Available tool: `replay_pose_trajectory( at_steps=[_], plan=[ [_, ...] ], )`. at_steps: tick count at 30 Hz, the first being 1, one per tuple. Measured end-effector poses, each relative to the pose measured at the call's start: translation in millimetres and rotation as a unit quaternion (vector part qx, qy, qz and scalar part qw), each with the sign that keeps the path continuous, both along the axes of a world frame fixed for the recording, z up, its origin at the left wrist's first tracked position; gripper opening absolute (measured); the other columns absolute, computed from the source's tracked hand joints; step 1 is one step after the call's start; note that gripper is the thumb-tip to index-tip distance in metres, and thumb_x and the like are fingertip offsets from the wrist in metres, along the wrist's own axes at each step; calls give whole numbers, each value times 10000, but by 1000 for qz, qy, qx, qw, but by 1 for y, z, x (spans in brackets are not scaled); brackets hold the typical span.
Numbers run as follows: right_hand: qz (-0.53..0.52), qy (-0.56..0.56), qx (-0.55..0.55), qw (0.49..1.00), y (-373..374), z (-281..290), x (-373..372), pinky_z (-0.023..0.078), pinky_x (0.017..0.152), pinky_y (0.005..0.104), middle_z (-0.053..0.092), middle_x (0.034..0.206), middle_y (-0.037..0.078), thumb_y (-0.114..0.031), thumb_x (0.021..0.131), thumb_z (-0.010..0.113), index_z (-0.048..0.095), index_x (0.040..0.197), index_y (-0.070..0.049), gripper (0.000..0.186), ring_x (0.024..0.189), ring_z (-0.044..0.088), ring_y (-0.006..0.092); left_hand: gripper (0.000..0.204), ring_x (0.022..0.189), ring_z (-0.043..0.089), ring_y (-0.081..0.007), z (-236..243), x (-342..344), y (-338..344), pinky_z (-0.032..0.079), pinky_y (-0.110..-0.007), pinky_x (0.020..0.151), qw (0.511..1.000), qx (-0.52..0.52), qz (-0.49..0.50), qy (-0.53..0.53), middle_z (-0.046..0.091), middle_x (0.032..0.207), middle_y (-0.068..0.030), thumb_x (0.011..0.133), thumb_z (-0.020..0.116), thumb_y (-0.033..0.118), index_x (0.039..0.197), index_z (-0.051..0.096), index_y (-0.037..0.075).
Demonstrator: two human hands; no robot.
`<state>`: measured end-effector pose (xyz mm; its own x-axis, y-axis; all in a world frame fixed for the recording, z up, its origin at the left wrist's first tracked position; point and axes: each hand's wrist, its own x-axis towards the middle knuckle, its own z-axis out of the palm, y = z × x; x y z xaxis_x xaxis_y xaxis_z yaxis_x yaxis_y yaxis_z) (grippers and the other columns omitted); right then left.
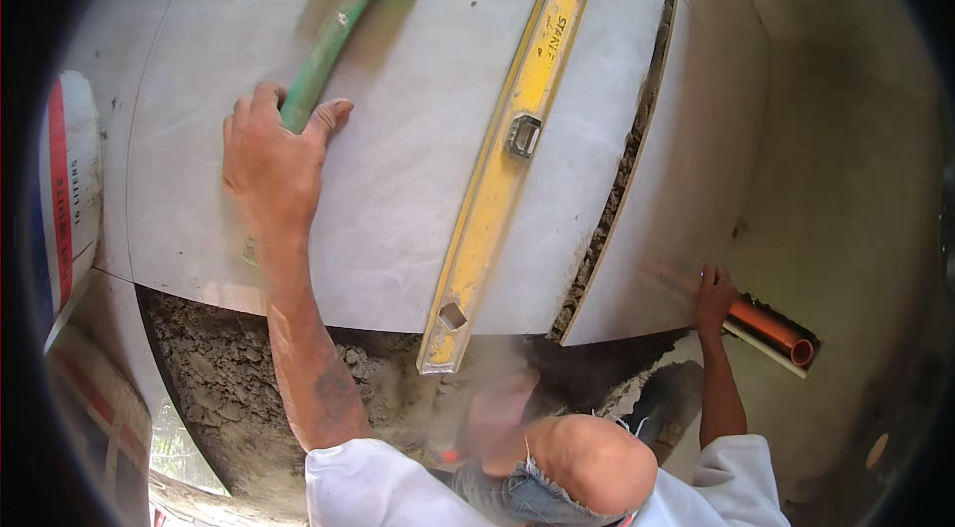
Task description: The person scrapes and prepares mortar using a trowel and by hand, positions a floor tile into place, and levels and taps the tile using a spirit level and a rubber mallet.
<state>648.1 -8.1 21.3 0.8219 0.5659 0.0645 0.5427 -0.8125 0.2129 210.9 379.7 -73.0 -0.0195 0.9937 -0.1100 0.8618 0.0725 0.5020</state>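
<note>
Nearest: my bare knee (592,462) out of ripped jeans, white sleeves (383,487) either side. Just past it, rough grey mortar (224,358), exposed along the near edge of the large pale tile (388,209). My right hand (714,300) is at the near right corner of the narrower tile (686,159), fingers bent; can't tell if it grips. Orange pipe (771,328) just beside it, in a dark opening. Yellow level (502,169) lies lengthwise on the large tile, near end jutting past its edge. Mortar-filled gap (627,164) between the tiles. My left hand (274,164), left of the level, is closed around the green mallet (328,50), over the large tile, head pointing away; can't tell if the head touches. Striped bucket (75,179) far left.
</note>
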Motion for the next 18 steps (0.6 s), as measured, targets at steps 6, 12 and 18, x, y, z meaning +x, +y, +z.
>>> replay_pose_trajectory(
  at_steps=[6, 12, 18],
  plan=[
    [82, -33, -125, 988, -31, 39, 42, 450, 616, 398, 591, 741, 211, -148, 807, 630, 604, 861, 39, 196, 679, 599, 268, 572, 920, 580, -302, 1, -12, 11, 456, -412, 789, 998, 28, -16, 53, 630, 957, -110, 700, 759, 509, 990, 630, 34],
    [76, 79, 2, 994, -31, 70, 34, 495, 731, 394, 647, 854, 173, -115, 854, 591, 629, 1062, 0, 241, 796, 638, 325, 643, 825, 629, -285, -18, -1, 8, 466, -393, 746, 999, 7, -15, 43, 655, 855, -118, 671, 735, 612, 931, 654, 30],
    [-23, 119, -175, 977, -95, 49, 41, 467, 850, 427, 655, 1002, 218, -212, 907, 536, 644, 1050, 8, 283, 949, 634, 361, 593, 779, 622, -259, -14, 1, 9, 460, -364, 726, 998, 2, -22, 62, 653, 790, -110, 688, 734, 596, 897, 656, 47]
  ],
)
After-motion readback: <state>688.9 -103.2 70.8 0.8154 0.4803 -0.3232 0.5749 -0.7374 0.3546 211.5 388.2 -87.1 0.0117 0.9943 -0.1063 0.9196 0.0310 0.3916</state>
